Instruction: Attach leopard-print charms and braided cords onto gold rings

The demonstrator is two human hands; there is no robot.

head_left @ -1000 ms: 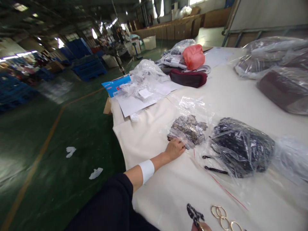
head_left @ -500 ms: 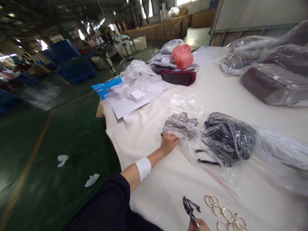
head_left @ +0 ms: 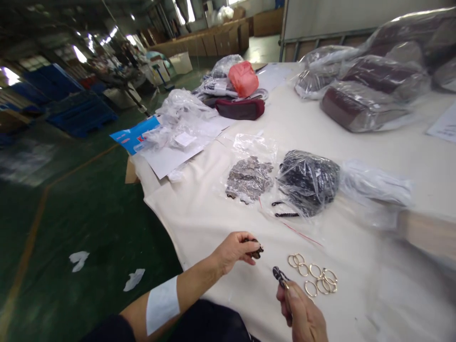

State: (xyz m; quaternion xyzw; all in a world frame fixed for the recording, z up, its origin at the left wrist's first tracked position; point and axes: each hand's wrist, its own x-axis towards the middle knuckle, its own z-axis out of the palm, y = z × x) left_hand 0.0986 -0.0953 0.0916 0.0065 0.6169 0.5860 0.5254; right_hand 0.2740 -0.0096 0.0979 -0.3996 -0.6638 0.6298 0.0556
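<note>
Head view showed both bare hands over a pale cloth-covered table (head_left: 213,216), well apart from the bagged goods at its far side. The left hand (head_left: 237,251) had its thumb and fingers closed on a small dark brown piece (head_left: 255,249), which was held just above or against the cloth — which of the two could not be told. The right hand (head_left: 302,311), nearer the lower edge of the view, pinched a dark patterned strip (head_left: 280,274) between thumb and finger, its free end pointing up and to the left, with a glint of gold at the fingertips. Just beyond the right hand lay a loose group of gold rings (head_left: 316,277), several overlapping. Farther up the table, a clear bag of patterned pieces (head_left: 249,179) lay flat, next to a fuller bag of black pieces (head_left: 309,183) with two dark strands poking out at its left. A thin red line (head_left: 302,234) ran across the plastic near that bag's lower edge — toward the rings. A white band (head_left: 163,305) circled the left forearm.
</note>
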